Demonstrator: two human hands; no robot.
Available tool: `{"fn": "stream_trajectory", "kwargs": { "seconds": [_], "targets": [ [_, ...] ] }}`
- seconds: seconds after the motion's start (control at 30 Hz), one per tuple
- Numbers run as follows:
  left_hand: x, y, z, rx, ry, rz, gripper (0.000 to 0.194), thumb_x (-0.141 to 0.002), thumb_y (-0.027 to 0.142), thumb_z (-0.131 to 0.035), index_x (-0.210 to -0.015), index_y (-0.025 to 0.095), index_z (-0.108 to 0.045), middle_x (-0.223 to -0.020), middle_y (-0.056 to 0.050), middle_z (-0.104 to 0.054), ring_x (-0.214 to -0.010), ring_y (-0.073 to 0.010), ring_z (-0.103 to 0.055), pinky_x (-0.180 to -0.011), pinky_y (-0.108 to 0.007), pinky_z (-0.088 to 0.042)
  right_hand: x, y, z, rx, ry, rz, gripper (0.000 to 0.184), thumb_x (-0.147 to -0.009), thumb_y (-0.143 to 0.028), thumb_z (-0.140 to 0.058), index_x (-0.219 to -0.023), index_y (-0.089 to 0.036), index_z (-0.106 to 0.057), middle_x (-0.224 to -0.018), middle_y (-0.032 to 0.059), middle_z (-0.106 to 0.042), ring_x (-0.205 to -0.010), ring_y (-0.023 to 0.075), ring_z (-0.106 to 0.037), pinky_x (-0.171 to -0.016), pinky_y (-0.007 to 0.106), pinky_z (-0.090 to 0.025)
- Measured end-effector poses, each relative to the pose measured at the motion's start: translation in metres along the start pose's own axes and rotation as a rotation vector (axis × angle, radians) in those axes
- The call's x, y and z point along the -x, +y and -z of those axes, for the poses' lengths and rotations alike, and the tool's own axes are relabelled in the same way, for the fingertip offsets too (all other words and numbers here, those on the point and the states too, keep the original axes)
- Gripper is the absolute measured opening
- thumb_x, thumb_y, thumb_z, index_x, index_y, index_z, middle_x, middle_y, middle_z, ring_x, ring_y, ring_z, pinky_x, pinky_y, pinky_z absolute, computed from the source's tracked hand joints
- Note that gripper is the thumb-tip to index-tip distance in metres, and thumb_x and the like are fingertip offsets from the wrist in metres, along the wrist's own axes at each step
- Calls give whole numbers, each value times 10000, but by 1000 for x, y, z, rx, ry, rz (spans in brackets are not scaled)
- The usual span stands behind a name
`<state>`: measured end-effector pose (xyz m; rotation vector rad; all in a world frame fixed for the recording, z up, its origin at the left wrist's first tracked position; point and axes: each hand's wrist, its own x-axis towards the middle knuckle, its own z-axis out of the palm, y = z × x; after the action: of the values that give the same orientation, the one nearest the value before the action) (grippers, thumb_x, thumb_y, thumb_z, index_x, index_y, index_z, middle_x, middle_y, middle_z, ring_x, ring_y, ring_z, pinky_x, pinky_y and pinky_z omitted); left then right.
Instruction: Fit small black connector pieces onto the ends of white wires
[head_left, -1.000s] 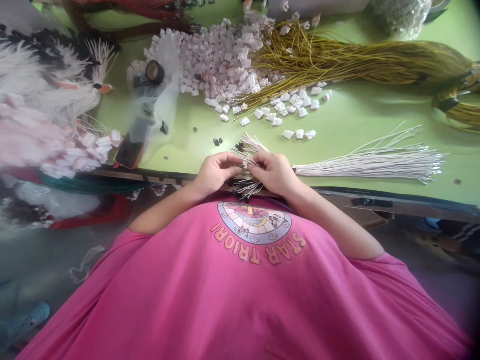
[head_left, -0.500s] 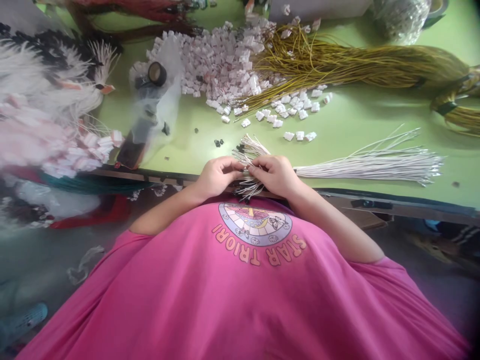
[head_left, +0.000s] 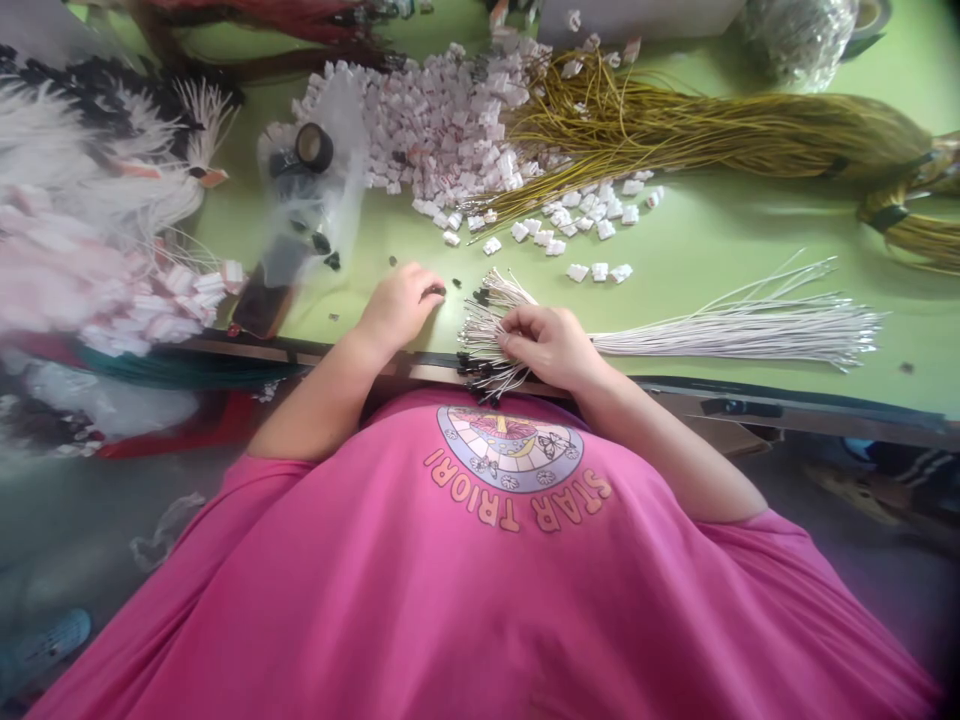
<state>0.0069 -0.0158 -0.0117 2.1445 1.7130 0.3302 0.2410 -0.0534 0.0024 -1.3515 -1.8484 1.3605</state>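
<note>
My left hand (head_left: 401, 302) rests on the green tabletop, left of the wire bundle. Its thumb and forefinger close on a small black connector piece (head_left: 437, 291). Another tiny black piece (head_left: 457, 283) lies just to the right of those fingertips. My right hand (head_left: 553, 347) is closed with thumb and fingers pinched on white wires (head_left: 675, 332) near their left end. Several black connectors (head_left: 474, 368) cap wire ends at the bundle's left. To the right, the wires run flat along the table to bare metal tips.
White connector housings (head_left: 442, 120) are heaped at the back, with several strays in front. Yellow wires (head_left: 712, 130) lie at the back right. A black tape roll (head_left: 313, 147) sits on a clear plastic bag (head_left: 341, 190). White-wired harnesses (head_left: 120, 220) pile up at left. The table edge (head_left: 787, 395) runs close before me.
My left hand has left the wire ends and moved left and away from me to the loose black pieces, closing on one. My right hand stays on the wires.
</note>
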Motion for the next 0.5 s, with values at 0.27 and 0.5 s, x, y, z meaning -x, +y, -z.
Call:
{"fn": "stream_trajectory", "kwargs": {
  "seconds": [0.27, 0.5],
  "targets": [
    [22, 21, 10, 233, -11, 6, 170, -881, 237, -472, -939, 180, -622, -889, -47, -619, -819, -159, -563, -794, -304, -463, 1, -5, 2, 34, -20, 11, 59, -668, -201, -529, -630, -166, -557, -541, -34, -471, -546, 90, -400, -559, 259, -319],
    [43, 54, -1, 802, -205, 117, 122, -856, 287, -539, -871, 180, -598, -761, -10, -620, -665, -106, -556, -665, -257, -496, 1, -6, 3, 61, -30, 8, 62, -648, -199, -514, -597, -171, -532, -521, -37, -448, -540, 90, -390, -539, 251, -302]
  ]
}}
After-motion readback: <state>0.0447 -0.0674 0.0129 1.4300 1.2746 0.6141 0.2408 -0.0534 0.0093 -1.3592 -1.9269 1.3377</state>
